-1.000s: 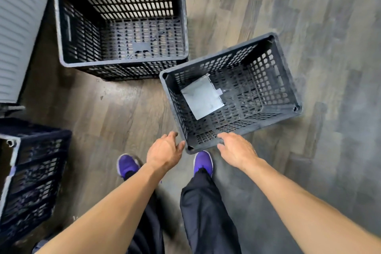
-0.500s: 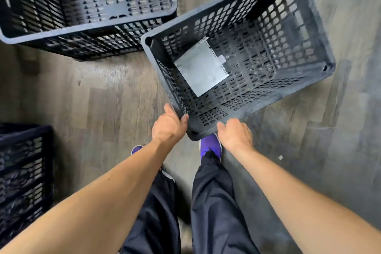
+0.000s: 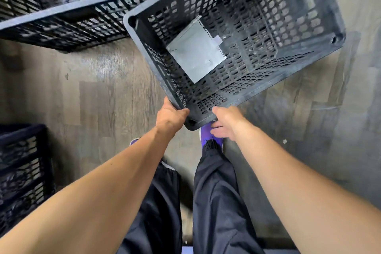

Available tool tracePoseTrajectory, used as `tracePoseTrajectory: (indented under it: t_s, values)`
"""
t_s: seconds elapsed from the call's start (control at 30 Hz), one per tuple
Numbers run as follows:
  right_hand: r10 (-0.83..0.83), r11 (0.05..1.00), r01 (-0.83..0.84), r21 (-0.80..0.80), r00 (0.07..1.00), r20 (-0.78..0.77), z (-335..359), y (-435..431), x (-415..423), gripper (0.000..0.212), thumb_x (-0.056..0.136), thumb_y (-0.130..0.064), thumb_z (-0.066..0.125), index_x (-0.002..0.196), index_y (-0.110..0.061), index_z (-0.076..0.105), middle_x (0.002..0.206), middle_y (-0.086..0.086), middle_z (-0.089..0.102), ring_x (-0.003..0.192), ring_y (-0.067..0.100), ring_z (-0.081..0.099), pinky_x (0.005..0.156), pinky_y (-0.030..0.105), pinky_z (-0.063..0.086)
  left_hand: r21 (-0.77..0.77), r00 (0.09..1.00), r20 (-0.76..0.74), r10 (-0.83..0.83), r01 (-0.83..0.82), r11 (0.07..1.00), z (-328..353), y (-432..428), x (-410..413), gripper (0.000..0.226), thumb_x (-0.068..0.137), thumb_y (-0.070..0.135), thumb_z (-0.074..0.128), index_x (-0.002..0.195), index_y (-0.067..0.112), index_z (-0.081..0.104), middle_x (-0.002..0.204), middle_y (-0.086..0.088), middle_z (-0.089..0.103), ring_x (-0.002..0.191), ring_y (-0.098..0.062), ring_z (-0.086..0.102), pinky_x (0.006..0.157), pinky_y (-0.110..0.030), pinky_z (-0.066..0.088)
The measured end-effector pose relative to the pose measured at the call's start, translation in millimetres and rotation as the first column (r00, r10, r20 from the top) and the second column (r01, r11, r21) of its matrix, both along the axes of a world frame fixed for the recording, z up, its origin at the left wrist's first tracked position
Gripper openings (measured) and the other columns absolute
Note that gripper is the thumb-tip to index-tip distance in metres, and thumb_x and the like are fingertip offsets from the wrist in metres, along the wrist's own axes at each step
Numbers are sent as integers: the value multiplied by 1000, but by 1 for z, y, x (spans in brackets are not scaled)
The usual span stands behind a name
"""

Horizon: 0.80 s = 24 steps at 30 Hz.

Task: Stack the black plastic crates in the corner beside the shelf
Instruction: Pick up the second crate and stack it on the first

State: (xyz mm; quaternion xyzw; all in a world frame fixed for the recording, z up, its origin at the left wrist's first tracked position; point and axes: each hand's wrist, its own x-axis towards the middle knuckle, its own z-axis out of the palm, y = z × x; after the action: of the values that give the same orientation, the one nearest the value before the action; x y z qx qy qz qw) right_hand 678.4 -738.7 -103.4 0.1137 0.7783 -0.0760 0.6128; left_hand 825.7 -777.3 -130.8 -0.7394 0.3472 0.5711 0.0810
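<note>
A black perforated plastic crate (image 3: 288, 80) stands on the floor right in front of me, turned at an angle, with a grey sheet (image 3: 195, 51) lying on its bottom. My left hand (image 3: 170, 118) grips the rim just left of its near corner. My right hand (image 3: 225, 122) holds the same corner from the right, fingers curled under the rim. A second black crate (image 3: 68, 12) stands at the upper left, close to the first one's far-left corner.
A third dark crate (image 3: 22, 171) sits at the left edge. The floor is grey wood-look plank. My legs in dark trousers and a purple shoe (image 3: 207, 134) are directly below the held corner.
I have leaned down closer to the crate. Both hands went from hovering near its near corner to closing on the rim. The crate fills more of the view.
</note>
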Motion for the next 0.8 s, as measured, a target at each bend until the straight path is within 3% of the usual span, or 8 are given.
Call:
tracePoseTrajectory:
  t_s: [0.07,0.17,0.27,0.4,0.5,0.63,0.8]
  values:
    - [-135,990,136,-46,991,12,-10,7,6,32,93,-22,59,119,-5,55,112,27,65,90,37,69,48,30,57,23,997,-12,77,-76,997,-7,1,-2,46,79,16,70,120,21,51,105,-2,66,96,-26,64,88,-43,56]
    - [-337,934,336,-119,941,12,-25,15,14,12,90,-14,64,100,-10,57,109,22,67,88,34,69,70,39,59,68,975,-40,220,-217,974,-14,2,-8,34,80,9,66,108,24,54,97,0,68,95,-26,66,85,-45,58]
    - [-449,884,436,-169,892,-45,-36,16,18,19,83,-3,65,91,-14,52,107,19,68,87,31,70,81,43,59,129,927,-41,373,-365,922,-14,0,-16,28,86,-1,55,103,22,52,88,0,63,88,-25,64,82,-40,58]
    - [-420,898,397,-190,902,-103,-30,12,23,18,84,-2,59,94,-11,46,107,20,63,82,30,67,71,39,60,151,887,-39,460,-450,880,2,-3,-20,33,84,-7,50,104,19,54,89,-3,64,81,-25,62,71,-35,56]
    - [-398,899,374,-227,914,-74,-18,7,15,18,84,2,58,94,-7,46,104,24,64,79,31,68,56,33,57,136,879,-68,472,-461,877,20,-9,-19,30,81,-11,50,88,17,52,81,-5,63,67,-23,60,61,-33,54]
    - [-396,893,392,-220,918,26,9,-6,0,34,83,3,53,117,1,54,107,27,68,93,36,70,67,43,61,147,852,-116,511,-494,857,55,-14,-15,32,77,-16,49,82,15,51,80,-9,63,62,-24,60,64,-37,56]
    - [-340,925,340,-171,940,30,46,-16,-3,32,79,6,49,110,1,56,108,26,64,96,39,66,79,61,55,189,830,-120,544,-519,833,97,-12,-11,32,76,-20,51,84,11,53,74,-11,63,60,-26,62,44,-32,55]
